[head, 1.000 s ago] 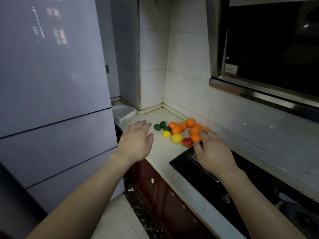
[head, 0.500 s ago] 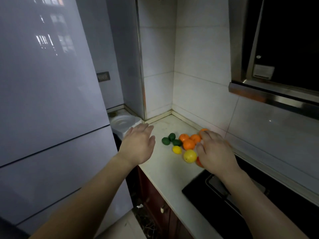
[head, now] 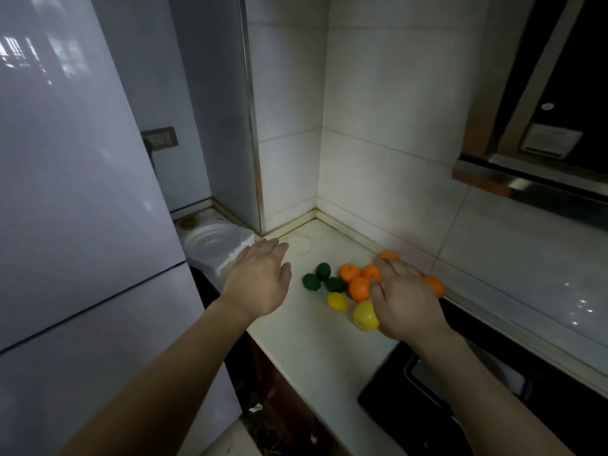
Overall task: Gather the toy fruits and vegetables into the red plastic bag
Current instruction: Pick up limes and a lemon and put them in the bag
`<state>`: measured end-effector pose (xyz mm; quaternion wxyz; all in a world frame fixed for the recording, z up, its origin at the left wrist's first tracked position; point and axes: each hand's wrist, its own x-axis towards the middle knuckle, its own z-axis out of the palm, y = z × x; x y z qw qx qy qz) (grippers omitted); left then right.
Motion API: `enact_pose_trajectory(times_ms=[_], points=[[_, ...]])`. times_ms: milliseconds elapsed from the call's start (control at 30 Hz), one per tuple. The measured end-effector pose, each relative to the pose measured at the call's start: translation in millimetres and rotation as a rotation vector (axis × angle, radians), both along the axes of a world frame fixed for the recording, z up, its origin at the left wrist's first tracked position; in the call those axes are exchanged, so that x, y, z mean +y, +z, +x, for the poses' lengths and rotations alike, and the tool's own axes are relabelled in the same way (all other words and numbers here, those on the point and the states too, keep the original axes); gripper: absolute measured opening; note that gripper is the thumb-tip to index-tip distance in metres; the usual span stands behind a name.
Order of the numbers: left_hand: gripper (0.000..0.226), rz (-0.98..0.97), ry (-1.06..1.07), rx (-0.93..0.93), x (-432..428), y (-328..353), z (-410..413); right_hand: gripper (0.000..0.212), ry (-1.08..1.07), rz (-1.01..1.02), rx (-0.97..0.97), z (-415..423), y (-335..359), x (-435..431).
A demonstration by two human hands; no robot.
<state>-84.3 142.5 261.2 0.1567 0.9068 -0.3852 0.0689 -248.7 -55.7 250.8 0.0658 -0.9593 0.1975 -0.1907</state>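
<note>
Refrigerator (head: 82,192): fills the 9 o'clock side of the view, doors closed. A wall socket (head: 160,138) sits at its 3 o'clock edge. A white foam piece (head: 214,245) lies in the gap between the refrigerator and the bench (head: 312,350).

Left grip (head: 260,281): palm down, fingers straight and apart, holding nothing. It hangs over the bench edge, at 9 o'clock of the toy fruit and apart from it.

Toy fruit: all on the bench near the wall corner, in one cluster.
- Three green pieces (head: 311,282) lie close together at the cluster's 9 o'clock end.
- A small yellow lemon (head: 337,301) lies at 5 o'clock of them.
- The oranges (head: 349,272) are packed at 3 o'clock of the green pieces, and one lies against the wall at 12 o'clock.
- A large yellow fruit (head: 363,315) lies at 6 o'clock of the oranges.

Right grip (head: 406,297): palm down, fingers extended and laid on top of the oranges. The thumb is beside the large yellow fruit. An orange-red piece shows under the heel of the palm.

A black cooktop (head: 493,406) lies at 5 o'clock and a range hood (head: 543,126) at 2 o'clock.
</note>
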Motion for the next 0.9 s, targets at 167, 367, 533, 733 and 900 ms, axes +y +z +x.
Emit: enact_pose_trajectory(times_ms=[167,367,533,733,900], points=[[0.049,-0.003,-0.065,0.029,-2,-15,66,0.061,-0.055,-0.003,0.048,55,-12,11],[0.050,0.039,-0.165,0.046,-16,-38,131,0.052,-0.143,0.048,0.072,102,-37,17],[0.050,0.080,-0.265,0.109,-42,-61,154,0.037,-0.218,0.126,0.126,115,-66,7],[0.050,0.157,-0.322,0.153,-85,-95,175,0.030,-0.256,0.211,0.170,132,-98,-19],[0.046,0.208,-0.352,0.200,-121,-126,189,0.038,-0.263,0.313,0.244,152,-128,-48]])
